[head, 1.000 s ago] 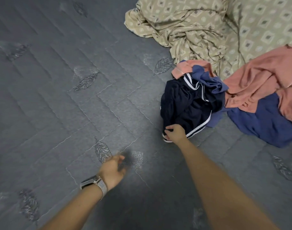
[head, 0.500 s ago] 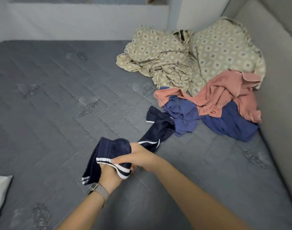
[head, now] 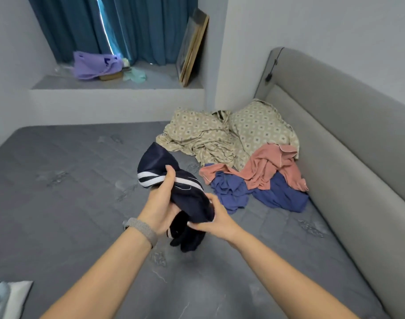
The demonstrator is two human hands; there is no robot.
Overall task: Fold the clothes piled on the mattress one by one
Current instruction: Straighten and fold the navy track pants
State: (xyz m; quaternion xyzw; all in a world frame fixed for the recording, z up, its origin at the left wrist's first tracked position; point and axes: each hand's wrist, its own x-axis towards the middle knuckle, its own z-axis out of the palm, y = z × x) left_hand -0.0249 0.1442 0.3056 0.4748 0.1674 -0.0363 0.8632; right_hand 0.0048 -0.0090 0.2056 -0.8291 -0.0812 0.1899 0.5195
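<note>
Both hands grasp the bunched navy shorts (head: 173,183), lifted over mattress (head: 58,203) centre: left hand (head: 161,203) round the striped part, right hand (head: 211,218) pinching lower cloth. Nothing folded in view; pile (head: 249,178) at 2 o'clock untouched.

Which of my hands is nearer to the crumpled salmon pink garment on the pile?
Right. Your right hand grips the navy white-striped garment on the side facing the crumpled salmon pink garment; your left hand holds it farther left.
</note>
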